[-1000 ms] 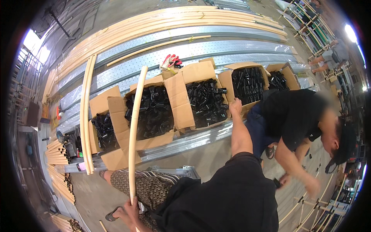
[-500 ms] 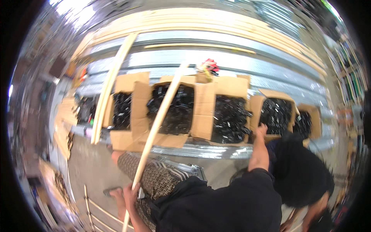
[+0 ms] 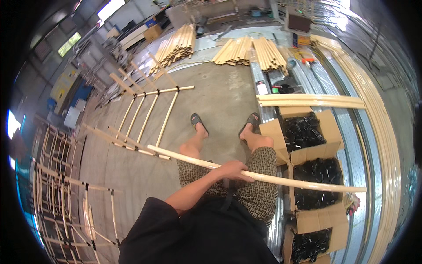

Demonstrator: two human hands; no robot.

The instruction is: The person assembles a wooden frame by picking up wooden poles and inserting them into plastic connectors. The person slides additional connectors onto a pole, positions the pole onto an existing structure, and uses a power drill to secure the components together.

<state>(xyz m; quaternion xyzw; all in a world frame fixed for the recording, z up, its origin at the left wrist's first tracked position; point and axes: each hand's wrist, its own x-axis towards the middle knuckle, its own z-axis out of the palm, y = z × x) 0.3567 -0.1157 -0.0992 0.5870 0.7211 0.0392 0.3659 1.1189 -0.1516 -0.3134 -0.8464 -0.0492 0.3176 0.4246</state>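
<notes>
A long cream-coloured pole lies across in front of my body, tilted slightly down to the right. My left hand is wrapped round it near the middle. The pole's right part passes over an open cardboard box filled with black plastic pieces. Its left end hangs above the floor, close to a frame of cream poles with black joints. My right hand does not show.
More boxes of black pieces stand along the right. Long pale poles lie across the metal stock there. Pole bundles lie ahead. A tall pole rack stands at the left.
My view has turned left, away from the boxes. My left hand still holds the pole, which now lies crosswise. My right hand, earlier at a box of black pieces, has left view with the co-worker.
</notes>
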